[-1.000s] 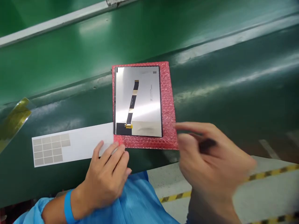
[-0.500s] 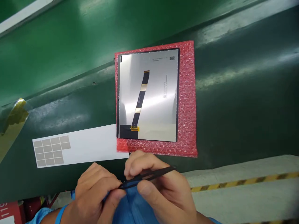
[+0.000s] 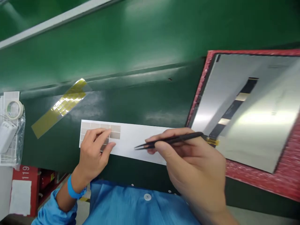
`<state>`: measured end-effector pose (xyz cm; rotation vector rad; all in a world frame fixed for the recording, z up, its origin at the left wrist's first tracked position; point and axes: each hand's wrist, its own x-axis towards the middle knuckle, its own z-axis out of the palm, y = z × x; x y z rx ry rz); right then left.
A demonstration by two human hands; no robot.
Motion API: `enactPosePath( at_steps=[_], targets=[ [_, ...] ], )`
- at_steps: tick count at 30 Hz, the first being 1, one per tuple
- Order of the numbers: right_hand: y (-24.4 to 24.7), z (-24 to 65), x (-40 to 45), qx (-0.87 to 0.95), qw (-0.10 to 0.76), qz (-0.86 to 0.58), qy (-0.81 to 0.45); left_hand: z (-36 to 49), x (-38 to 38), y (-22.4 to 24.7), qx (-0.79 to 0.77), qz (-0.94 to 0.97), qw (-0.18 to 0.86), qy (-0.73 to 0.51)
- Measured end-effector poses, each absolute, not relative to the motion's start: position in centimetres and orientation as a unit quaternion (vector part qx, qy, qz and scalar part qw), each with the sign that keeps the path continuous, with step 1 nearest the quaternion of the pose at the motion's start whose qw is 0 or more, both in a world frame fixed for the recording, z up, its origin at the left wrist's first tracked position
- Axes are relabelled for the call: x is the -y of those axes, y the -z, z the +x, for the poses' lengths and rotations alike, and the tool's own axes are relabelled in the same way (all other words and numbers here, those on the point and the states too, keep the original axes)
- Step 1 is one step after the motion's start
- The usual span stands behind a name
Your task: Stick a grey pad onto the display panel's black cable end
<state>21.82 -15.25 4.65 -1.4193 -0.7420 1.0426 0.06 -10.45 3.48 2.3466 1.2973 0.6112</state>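
While the left hand (image 3: pixel 92 153) rests at about 8 o'clock in the head view, its thumb and fingers are moderately parted over the white sheet (image 3: pixel 133 140), touching it near the grey squares (image 3: pixel 115 131). The right hand (image 3: pixel 197 168), toward 5 o'clock, pinches black tweezers (image 3: pixel 173 139) between thumb and fingers. Their tips point to 9 o'clock, slightly apart over the sheet's plain part; whether they touch it, I cannot tell.

At 3 o'clock, the display panel (image 3: pixel 248 137) lies on red bubble wrap (image 3: pixel 253 181), with a dark flat cable (image 3: pixel 232 107) slanting across it from 1 o'clock to a yellow connector (image 3: pixel 212 141) at 7 o'clock on the panel. The sheet lies on the green work surface (image 3: pixel 140 103), its far end hidden behind the right hand. Toward 9 o'clock is a shiny yellow strip (image 3: pixel 67 101); farther out, a tape roll (image 3: pixel 21 110) sits beside a white object (image 3: pixel 7 134).
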Motion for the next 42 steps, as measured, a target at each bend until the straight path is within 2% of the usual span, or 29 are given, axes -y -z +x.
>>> enactPosePath(
  at_steps=[3,10,31,42],
  targets=[
    [-4.1,20.2,13.2,0.339,0.559,-0.642,-0.400,-0.5,10.0,-1.8,-0.465,0.851,0.164,-0.182],
    [-2.3,18.6,12.1,0.383,0.519,-0.678,-0.354,0.1,10.3,-1.5,-0.463,0.851,0.189,-0.163],
    [-2.0,18.7,11.8,0.352,0.508,-0.686,-0.384,0.4,10.3,-1.8,-0.466,0.848,0.199,-0.156],
    [-2.8,17.8,13.3,0.316,0.604,-0.627,-0.377,-0.3,9.6,-1.6,-0.459,0.851,0.196,-0.164]
  ],
)
